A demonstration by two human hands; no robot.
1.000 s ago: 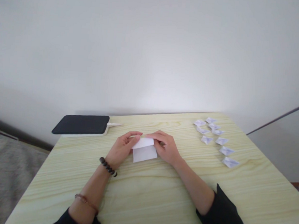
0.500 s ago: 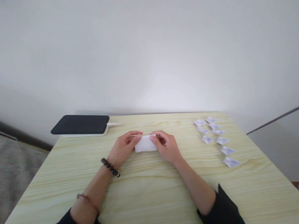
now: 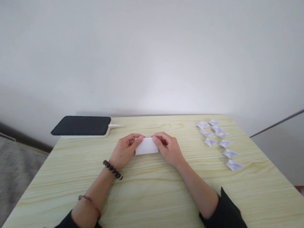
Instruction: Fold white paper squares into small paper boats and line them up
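Observation:
A small white rectangle of paper (image 3: 147,147) is held up between my two hands, just above the table. My left hand (image 3: 126,147) pinches its left end, thumb in front and fingers behind. At the other end, my right hand (image 3: 168,148) grips the upper right corner the same way. The fingertips behind the paper are partly hidden. Several small folded white paper boats (image 3: 226,144) stand on the table to the right of my right hand.
The pale wood-grain table (image 3: 151,204) backs against a white wall (image 3: 156,58). At the back left lies a black-screened phone (image 3: 83,125) on a white block, with a white plug and cable (image 3: 116,126) at its right end. Grey carpet (image 3: 7,176) shows at the left.
The paper has tilted slightly, its upper edge now lying nearly level between my thumbs. Both hands keep their hold in almost the same place. The boats and phone have not moved.

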